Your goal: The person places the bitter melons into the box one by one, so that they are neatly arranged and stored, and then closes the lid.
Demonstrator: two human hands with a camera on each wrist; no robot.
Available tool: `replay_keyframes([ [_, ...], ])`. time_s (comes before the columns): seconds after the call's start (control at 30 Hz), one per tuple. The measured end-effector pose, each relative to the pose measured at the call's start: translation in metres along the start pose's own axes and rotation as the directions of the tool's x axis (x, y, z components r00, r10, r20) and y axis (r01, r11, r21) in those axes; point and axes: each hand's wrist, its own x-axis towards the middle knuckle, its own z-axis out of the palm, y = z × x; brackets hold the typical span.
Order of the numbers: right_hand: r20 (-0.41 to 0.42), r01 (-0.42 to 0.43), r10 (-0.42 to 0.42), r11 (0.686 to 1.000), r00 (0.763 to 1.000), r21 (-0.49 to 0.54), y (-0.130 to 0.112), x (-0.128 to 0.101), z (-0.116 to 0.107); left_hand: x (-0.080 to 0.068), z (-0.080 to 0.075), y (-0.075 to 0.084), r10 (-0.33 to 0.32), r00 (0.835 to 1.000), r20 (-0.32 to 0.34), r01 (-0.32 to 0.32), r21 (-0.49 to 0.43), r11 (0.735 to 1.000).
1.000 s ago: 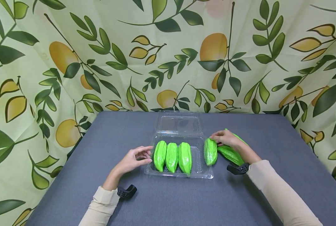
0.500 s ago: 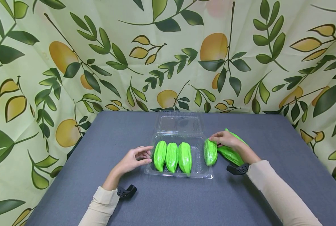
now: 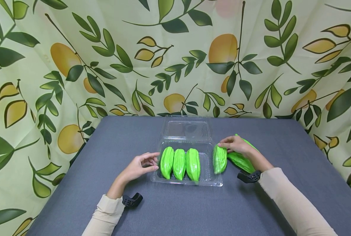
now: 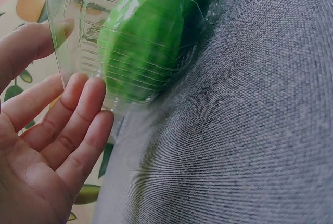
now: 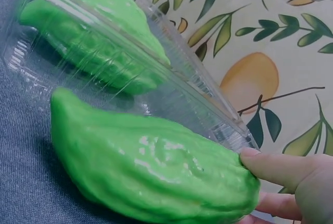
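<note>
A clear plastic clamshell container (image 3: 210,157) lies open on the table with its lid (image 3: 187,128) folded back. Inside, 3 green ridged bitter melons (image 3: 179,164) lie side by side in the left and middle part. My left hand (image 3: 141,166) is at the container's left side, its thumb and fingers lightly bent at the plastic rim. My right hand (image 3: 236,145) pinches the far end of another bitter melon (image 5: 151,161) between thumb and fingers. That melon is just outside the container's right wall. A further bitter melon (image 3: 242,162) lies under my right wrist, partly hidden.
A grey cloth (image 3: 175,209) covers the table. Behind and at both sides hangs a curtain (image 3: 193,49) printed with leaves and fruit. A black wrist camera (image 3: 132,200) sits on my left wrist, another black camera (image 3: 248,176) on the right.
The melon in my right hand has tilted very slightly, with its far end a touch nearer the container. My left hand and the container stay where they were.
</note>
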Motion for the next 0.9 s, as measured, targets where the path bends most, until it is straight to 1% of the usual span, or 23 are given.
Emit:
replay_keyframes([
  [0.3, -0.035, 0.01, -0.009, 1.0, 0.999, 0.019, 0.001, -0.001, 0.001, 0.0, 0.0, 0.001, -0.013, 1.0, 0.006, 0.013, -0.005, 1.0],
  [0.63, -0.043, 0.037, -0.036, 0.999, 0.998, 0.0, -0.002, -0.006, -0.001, 0.0, 0.0, 0.003, -0.008, 1.0, 0.009, 0.008, -0.009, 1.0],
  [0.9, -0.056, 0.048, -0.049, 0.999, 0.997, -0.013, -0.004, -0.011, -0.004, 0.0, 0.0, 0.0, -0.004, 1.0, 0.004, 0.004, -0.002, 1.0],
])
